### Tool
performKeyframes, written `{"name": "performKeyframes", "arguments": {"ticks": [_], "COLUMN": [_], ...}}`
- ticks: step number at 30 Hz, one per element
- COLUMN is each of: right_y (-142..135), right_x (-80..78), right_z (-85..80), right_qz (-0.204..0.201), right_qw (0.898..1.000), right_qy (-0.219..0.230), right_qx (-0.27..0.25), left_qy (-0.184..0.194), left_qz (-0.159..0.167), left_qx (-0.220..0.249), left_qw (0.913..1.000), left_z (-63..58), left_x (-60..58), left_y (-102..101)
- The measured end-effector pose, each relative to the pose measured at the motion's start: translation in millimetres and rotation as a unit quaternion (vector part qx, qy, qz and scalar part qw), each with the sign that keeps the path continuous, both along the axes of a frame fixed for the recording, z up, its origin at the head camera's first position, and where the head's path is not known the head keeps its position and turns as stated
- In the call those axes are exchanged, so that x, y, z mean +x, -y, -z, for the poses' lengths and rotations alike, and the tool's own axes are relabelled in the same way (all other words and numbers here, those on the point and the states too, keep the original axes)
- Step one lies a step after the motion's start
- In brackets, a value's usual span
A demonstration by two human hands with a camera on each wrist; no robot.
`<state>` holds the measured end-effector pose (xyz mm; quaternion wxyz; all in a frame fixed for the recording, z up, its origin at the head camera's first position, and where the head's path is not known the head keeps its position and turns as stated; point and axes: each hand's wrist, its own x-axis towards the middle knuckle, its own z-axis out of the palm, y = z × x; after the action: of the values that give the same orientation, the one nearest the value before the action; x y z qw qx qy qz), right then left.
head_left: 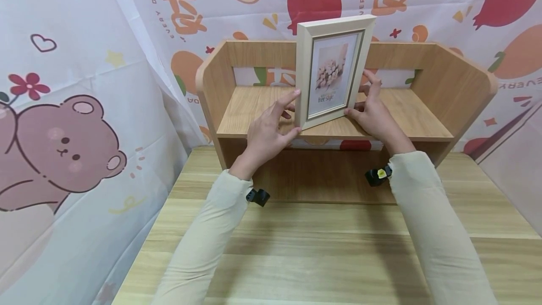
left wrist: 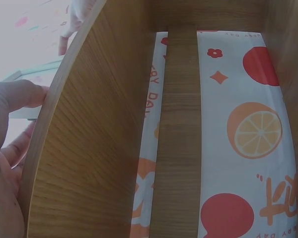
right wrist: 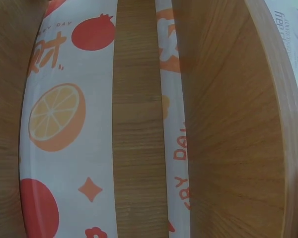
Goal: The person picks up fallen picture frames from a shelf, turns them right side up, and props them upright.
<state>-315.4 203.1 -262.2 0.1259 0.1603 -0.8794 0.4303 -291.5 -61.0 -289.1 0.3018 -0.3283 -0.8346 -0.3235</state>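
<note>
A pale wooden picture frame with a flower print stands upright, slightly turned, on the upper board of a wooden desktop shelf. My left hand holds its left edge, thumb at the lower front corner and index finger higher up. At the lower right, my right hand grips the other edge, thumb in front and fingers partly hidden behind. The left wrist view catches the left hand beside the shelf board's edge. In the right wrist view, only part of the print shows at upper right.
The shelf's raised side panels flank the upper board, with a low back rail behind. Below lies a lower compartment. The shelf stands on a light wood table, against fruit-patterned cloth. Bear-printed cloth hangs at left.
</note>
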Motion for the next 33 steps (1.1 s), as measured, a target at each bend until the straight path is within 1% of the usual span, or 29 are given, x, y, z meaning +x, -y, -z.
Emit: {"name": "performKeyframes", "arguments": {"ticks": [9, 13, 24, 28, 33], "right_y": [2.8, 3.8, 5.3, 5.3, 5.0], "right_x": [-1.3, -1.5, -3.0, -2.3, -2.1], "right_z": [1.5, 2.1, 0.8, 0.0, -0.5], "right_qz": [0.019, 0.022, 0.021, 0.027, 0.043], "right_qw": [1.0, 1.0, 0.999, 0.999, 0.997], "right_qy": [-0.001, 0.002, -0.016, -0.018, -0.01], "right_qx": [0.014, 0.017, 0.025, 0.037, 0.059], "left_qy": [-0.011, -0.015, -0.032, -0.043, -0.047], "left_qz": [0.001, 0.002, -0.002, -0.002, -0.004], "left_qx": [0.002, 0.004, 0.007, 0.004, -0.002], "left_qw": [0.9999, 0.9999, 0.9994, 0.9991, 0.9989], "left_z": [1.0, 2.1, 3.0, 2.4, 2.4], "left_x": [0.0, -0.4, -2.6, -2.4, -2.1], "left_y": [-0.3, -0.7, -1.4, -2.1, -2.7]}}
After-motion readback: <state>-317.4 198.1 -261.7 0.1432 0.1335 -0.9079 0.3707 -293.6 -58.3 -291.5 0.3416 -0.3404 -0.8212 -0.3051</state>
